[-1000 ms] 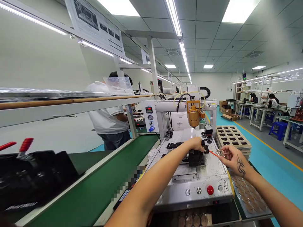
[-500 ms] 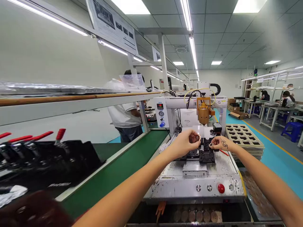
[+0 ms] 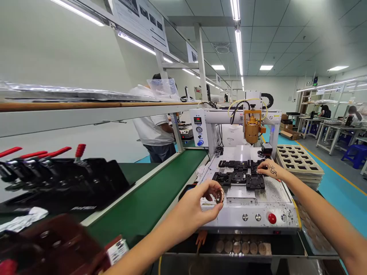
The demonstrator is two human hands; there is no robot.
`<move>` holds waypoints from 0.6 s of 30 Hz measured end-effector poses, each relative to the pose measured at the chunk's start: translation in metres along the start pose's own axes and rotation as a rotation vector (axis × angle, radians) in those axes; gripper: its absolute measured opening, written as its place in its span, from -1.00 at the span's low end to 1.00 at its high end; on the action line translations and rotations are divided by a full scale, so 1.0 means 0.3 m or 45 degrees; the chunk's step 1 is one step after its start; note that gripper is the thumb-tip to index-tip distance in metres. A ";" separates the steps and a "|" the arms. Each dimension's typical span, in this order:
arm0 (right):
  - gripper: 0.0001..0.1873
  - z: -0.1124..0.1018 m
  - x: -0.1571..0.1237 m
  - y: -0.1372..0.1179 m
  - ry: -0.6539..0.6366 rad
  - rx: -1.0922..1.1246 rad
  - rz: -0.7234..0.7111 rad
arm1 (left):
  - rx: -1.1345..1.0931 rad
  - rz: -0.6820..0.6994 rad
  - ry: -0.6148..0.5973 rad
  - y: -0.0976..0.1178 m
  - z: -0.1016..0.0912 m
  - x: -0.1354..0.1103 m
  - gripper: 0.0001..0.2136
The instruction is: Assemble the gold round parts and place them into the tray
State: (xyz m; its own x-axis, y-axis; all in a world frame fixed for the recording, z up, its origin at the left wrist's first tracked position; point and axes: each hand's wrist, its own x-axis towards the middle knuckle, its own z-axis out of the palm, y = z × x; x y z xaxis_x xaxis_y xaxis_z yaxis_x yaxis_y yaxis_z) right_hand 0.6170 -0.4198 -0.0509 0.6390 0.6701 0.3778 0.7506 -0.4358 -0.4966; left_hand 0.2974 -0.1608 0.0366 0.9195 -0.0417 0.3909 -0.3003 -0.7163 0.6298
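- Head view: the left hand (image 3: pixel 197 204) has thumb and forefinger clamped on the rim of a round metal part (image 3: pixel 220 195), copper-toned and tilted nearly on edge, in the air nearer the wearer than the black fixture (image 3: pixel 239 176).
- Right hand (image 3: pixel 271 169) reaches to the right end of that fixture, fingertips bunched at it; whether they are pinched on something small there or only touching, I cannot tell.
- For good handling, keep the grip on the round part's rim and off its flat face — smudges would likely show on such a shiny surface.
- Light, level fingertip pressure seems wise at the fixture, since a sideways push could shift its plates.
- Best to keep the forearm raised off the front panel, well away from the red button (image 3: pixel 272 218), and both hands mindful of the brass-coloured head (image 3: pixel 252 130) hanging behind the fixture.
- Left forearm rises from the lower middle toward the right, fingers curved over the part and thumb beneath it, a gap open to the palm.
- Right arm comes in from the lower right corner, stretched long and slanting up and leftward — wrist about in line with the forearm, fingers angled down.
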 end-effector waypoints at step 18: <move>-0.59 0.191 -0.800 -0.219 0.906 -0.325 0.300 | -0.201 -0.007 -0.171 -0.228 0.436 -0.281 -0.73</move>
State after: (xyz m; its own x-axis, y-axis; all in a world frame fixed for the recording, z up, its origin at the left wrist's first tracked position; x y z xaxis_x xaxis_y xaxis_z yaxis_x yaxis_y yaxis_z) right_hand 0.4047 -0.5174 -0.1538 0.6755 0.0352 0.7365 0.5424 -0.7003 -0.4640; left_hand 0.2737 -0.1992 -0.1271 0.9436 -0.1384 0.3009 -0.3217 -0.5990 0.7333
